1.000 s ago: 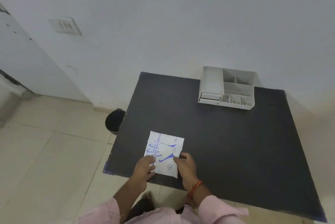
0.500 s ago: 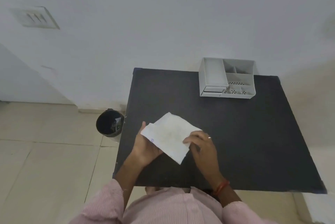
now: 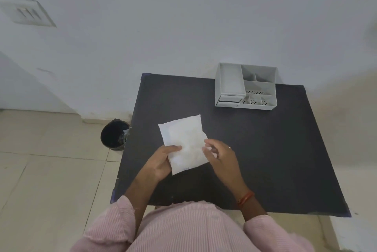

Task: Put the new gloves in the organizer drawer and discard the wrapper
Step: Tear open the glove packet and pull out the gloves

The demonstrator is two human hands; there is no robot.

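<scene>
A: Where is the glove packet?

B: The white glove packet [image 3: 184,143] sits at the centre of the frame, held above the dark desk [image 3: 265,149] with its plain side up and tilted a little, its top edge pointing toward the upper middle.

A: How are the hands on it?

B: The left hand [image 3: 161,160] grips the packet's lower left edge, thumb on top and fingers underneath. The right hand [image 3: 221,155] is at the packet's right edge, its fingers curled and pinching that edge; a ring shows on one finger and a red thread band on the wrist.

A: And the organizer?

B: The grey organizer [image 3: 245,86] stands at the upper right of the desk, against the wall, well apart from the packet. Its small drawer [image 3: 229,99] is at the lower left of its front; I cannot tell whether it is pulled out.

A: Anything for the wrapper?

B: A black bin [image 3: 112,135] stands on the tiled floor just beside the desk's left edge, at centre left of the frame. Pink striped sleeves fill the bottom.
</scene>
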